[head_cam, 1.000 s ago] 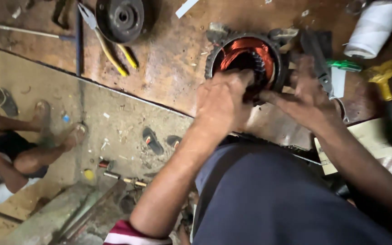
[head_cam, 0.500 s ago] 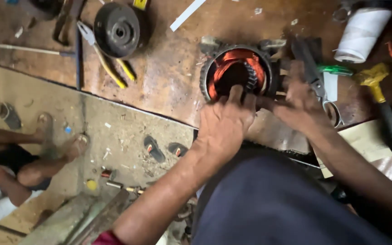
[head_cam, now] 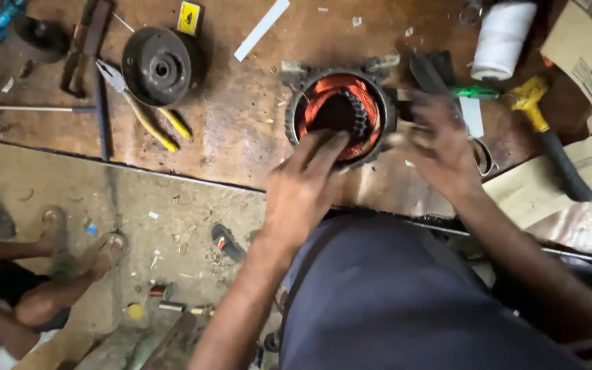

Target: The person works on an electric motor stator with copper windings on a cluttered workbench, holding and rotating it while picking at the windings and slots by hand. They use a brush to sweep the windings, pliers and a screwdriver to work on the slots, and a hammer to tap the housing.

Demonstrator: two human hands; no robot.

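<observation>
Here two hands [head_cam: 303,195] [head_cam: 440,147] touch one motor stator [head_cam: 340,113].

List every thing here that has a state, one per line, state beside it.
Motor stator: upright on the bench, bore open, copper windings exposed.
Left hand: open, fingers reaching over the stator rim.
Right hand: blurred beside the stator, grip unclear.
Pliers: lying flat.
White spool: upright.
Yellow-headed hammer: lying flat.

Bare forearms, dark navy trousers

a repair workshop: worn wooden bench [head_cam: 241,130] strewn with pliers [head_cam: 138,103], hammer [head_cam: 549,137].
</observation>
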